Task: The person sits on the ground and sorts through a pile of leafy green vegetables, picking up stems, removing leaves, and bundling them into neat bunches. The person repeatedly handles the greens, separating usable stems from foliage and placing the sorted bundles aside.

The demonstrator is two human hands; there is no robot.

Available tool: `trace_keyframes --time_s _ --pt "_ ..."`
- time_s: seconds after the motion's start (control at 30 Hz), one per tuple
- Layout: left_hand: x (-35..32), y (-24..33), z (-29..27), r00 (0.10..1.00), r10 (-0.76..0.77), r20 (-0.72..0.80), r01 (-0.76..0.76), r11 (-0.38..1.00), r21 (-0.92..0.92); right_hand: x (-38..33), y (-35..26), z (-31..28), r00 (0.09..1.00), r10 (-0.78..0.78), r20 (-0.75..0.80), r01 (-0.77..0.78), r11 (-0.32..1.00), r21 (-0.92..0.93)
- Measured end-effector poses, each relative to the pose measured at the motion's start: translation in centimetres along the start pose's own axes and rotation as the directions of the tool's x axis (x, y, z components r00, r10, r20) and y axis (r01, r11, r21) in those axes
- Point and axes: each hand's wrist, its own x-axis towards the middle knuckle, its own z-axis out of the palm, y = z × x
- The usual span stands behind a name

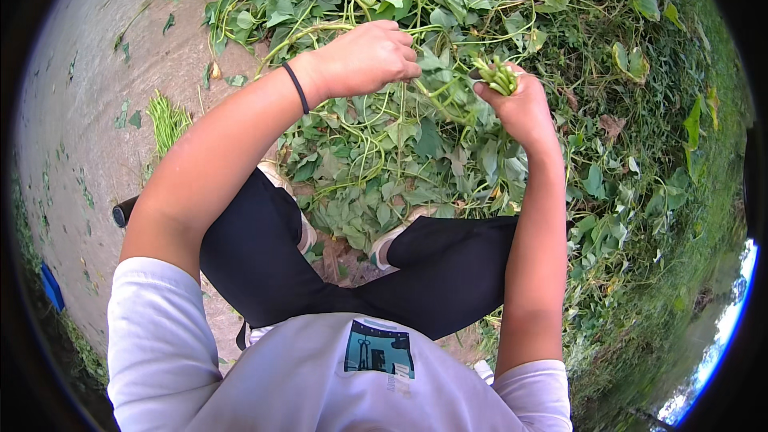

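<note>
My left hand (pixel 370 60), with a dark band round its wrist, is closed over the heap and grips a green leafy vine (pixel 432 98). Part of that vine trails off to the right below the fingers, its leaves blurred. In my right hand (pixel 524 110) is a short bunch of green stems (pixel 499 77), their cut ends bundled together and pointing up. Beneath both hands spreads a heap of leafy vines (pixel 344 164), tangled with long pale stems. My fingers hide how the left hand holds the vine.
On the concrete ground (pixel 88 104) at left lies a bundle of green stems (pixel 168 122). Loose leaves are scattered about. My shoes (pixel 386 248) stand at the heap's near edge between my bent knees. Grass (pixel 680 272) borders the right side. A blue object (pixel 52 286) lies far left.
</note>
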Motion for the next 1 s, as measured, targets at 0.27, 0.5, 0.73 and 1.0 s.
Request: trace_keyframes --time_s 0.27,0.5,0.73,1.0 --pt "0.8 2.1 1.1 0.988 -0.1 -0.118 0.101 0.995 0.0 0.4 -1.5 2.6 0.991 -0.089 0.103 0.108 0.974 -0.201" --pt "0.6 1.6 3.0 0.902 -0.431 0.039 0.433 0.9 -0.059 -2.0 -5.8 3.7 0.986 -0.128 -0.105 0.069 0.894 -0.443" --pt "-0.7 0.5 0.7 0.996 0.001 -0.086 -0.008 0.997 -0.079 -0.5 -2.1 -0.5 0.997 0.022 -0.074 -0.017 0.998 0.06" --pt "0.0 2.2 -1.4 0.952 0.16 -0.261 -0.147 0.987 0.068 0.1 -1.1 -0.2 0.898 0.009 0.44 -0.016 1.0 0.012"
